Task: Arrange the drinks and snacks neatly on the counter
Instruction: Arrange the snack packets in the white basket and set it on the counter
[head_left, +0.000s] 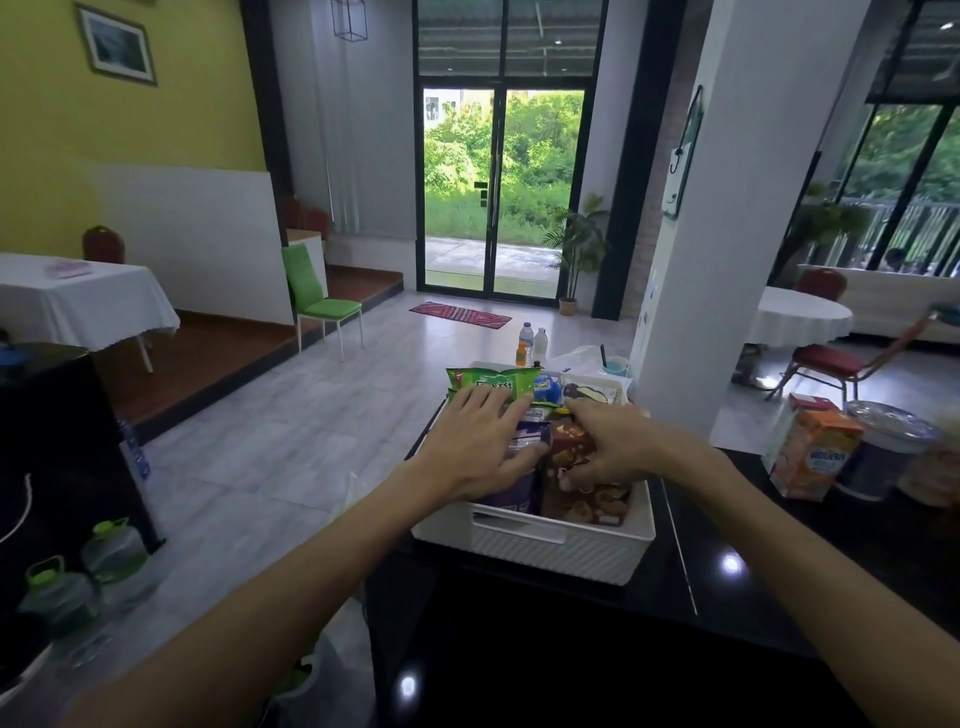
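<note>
**Basket** (535, 551): white and ribbed, with a slot handle. It stands on the black counter (519, 649) near its left edge. The snacks are packed upright in it, probably so each front can be read from above.

**Snacks, in the basket:**
- Green packet (483, 382): at the far end, lying across the row.
- Purple packet (511, 491): near end, left side, standing on edge.
- Brown packet (587, 493): touching the purple one on its right, also on edge.
- A blue item sits behind the hands; too small to identify.

**Left hand** (483, 447): laid over the packet tops with fingers straight and spread, gripping nothing. It appears to press the row down and steady it.

**Right hand** (618, 447): over the brown packet, forefinger stretched toward the middle of the row and the other fingers curled down onto the packet. Whether they pinch it or only rest there cannot be told.

**Drinks:**
- Bottles (527, 338): a small cluster beyond the basket's far end.
- Carton (810, 457): orange, tilted, well apart on the counter's right. A lidded tub (883, 447) sits just beside it.

**Judgement:** the step in hand looks like sorting or squaring the packets inside the basket — one hand holds the row while the other works a single packet. The drinks seem not yet grouped, so much of the arranging remains.
</note>
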